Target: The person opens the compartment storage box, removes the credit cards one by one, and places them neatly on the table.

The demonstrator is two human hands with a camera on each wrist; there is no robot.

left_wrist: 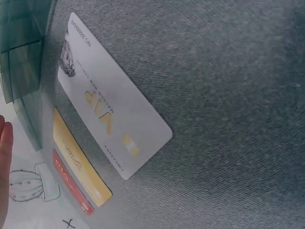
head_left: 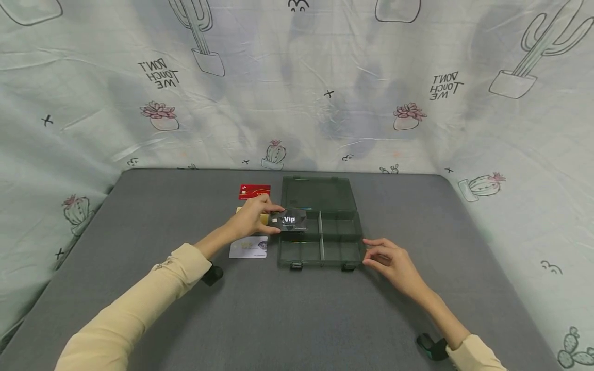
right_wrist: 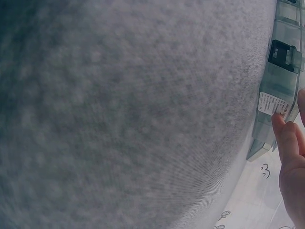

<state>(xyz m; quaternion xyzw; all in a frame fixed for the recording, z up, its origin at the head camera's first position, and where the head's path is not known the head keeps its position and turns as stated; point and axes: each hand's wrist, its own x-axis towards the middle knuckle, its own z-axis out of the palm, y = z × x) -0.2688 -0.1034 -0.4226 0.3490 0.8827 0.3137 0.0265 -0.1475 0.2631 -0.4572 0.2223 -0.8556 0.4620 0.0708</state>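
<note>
My left hand (head_left: 252, 216) pinches a black Vip card (head_left: 292, 220) by its left end, between thumb and fingers. The card lies flat over the upper left compartment of a dark green, see-through plastic box (head_left: 342, 265), whose lid (head_left: 317, 195) is folded back. My right hand (head_left: 392, 264) is at the box's right side, fingertips right at the wall, loosely bent; in the right wrist view they meet the side by a white label (right_wrist: 272, 104). Left of the box lie a red card (head_left: 248, 191), a gold card (left_wrist: 78, 162) partly behind my left hand, and a white card (head_left: 246, 250).
The grey table (head_left: 306, 319) stretches out in front of the box. Behind it hangs a pale curtain (head_left: 306, 118) printed with cacti. Two black latches (head_left: 296, 266) stick out from the box's front edge. Dark wrist cameras (head_left: 212, 274) sit on both wrists.
</note>
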